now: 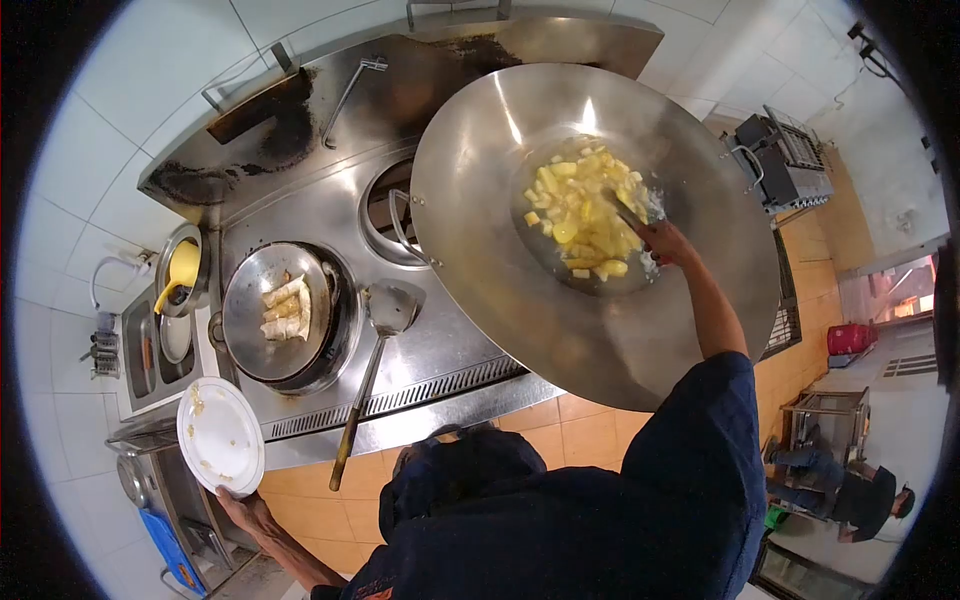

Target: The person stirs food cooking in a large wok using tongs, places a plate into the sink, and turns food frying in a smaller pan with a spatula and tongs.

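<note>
The large wok (610, 340) sits at the right end of the metal stove (450, 310), with yellow food pieces (585, 205) in liquid at its bottom. Inside the wok, the right hand (668, 245) has its grip closed around a dark utensil (625, 213), whose tip is among the pieces. Well to the left of the wok, the left hand (243, 508) grips the near edge of a white plate (222, 435) marked with food bits; how tightly the fingers close underneath is hidden. Also left of the wok, a smaller pan (255, 345) on the stove holds pale rolls (288, 310). Between that pan and the wok lies a long-handled ladle (390, 307), its handle extending past the stove's front edge.
</note>
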Demonstrator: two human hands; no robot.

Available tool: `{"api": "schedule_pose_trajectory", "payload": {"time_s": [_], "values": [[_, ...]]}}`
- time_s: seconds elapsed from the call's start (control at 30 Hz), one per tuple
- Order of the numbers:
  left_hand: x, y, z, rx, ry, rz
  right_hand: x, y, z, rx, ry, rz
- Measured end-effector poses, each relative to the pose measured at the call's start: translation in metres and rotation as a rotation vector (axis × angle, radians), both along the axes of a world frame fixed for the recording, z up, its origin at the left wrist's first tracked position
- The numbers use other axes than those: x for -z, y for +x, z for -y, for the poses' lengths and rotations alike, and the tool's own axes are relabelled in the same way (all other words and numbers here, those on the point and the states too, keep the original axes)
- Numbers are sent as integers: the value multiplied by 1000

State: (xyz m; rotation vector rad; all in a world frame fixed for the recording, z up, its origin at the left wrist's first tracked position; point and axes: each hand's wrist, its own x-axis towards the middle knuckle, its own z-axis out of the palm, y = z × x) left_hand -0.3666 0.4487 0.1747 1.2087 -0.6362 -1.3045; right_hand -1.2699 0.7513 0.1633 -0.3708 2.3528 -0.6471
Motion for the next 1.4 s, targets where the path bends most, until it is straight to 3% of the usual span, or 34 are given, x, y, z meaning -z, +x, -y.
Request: {"api": "schedule_pose_trajectory", "payload": {"time_s": [0.1, 0.2, 0.3, 0.4, 0.5, 0.6, 0.7, 0.77, 0.83, 0.87, 0.93, 1.0, 1.07, 1.2, 1.3, 1.4], "values": [[-14, -22, -7, -10, 5, -2, -20, 22, 23, -163, 66, -58], [-4, -13, -2, -8, 1, 24, -30, 29, 23, -243, -58, 68], [-12, -29, -4, -28, -18, 46, -73, 49, 17, -117, -162, 66], [-11, -32, -1, -27, -17, 47, -70, 18, -16, -19, -220, -26], [-3, -26, 5, -21, 15, -7, -78, 1, -49, -51, -9, -117], [-1, -27, 7, 2, 33, -26, -49, -24, -79, -42, 212, -243], [3, -26, 8, 26, 35, -32, -3, -33, -92, 27, 211, -288], [7, -25, 10, 38, 30, -23, 7, -31, -76, -379, 235, -405], [8, -24, 11, 49, 25, 5, 0, -8, -50, -325, 209, -322], [4, -29, 11, 52, 40, -20, -30, 23, -23, -68, 173, -188], [-7, -44, 9, 59, 73, -74, -13, 25, -17, -401, 27, -335], [8, -37, 16, 88, 38, -33, -7, 28, -9, -445, -25, -271], [12, -40, 20, 98, 4, -13, -33, 50, 17, -198, 14, -1], [9, -65, 20, 113, -2, -67, -44, 34, 4, -157, -126, 109], [7, -76, 20, 110, 36, -91, -40, 2, -22, -41, -87, -178], [2, -95, 15, 101, 4, -53, 20, -66, -75, -180, -37, -512]]}}
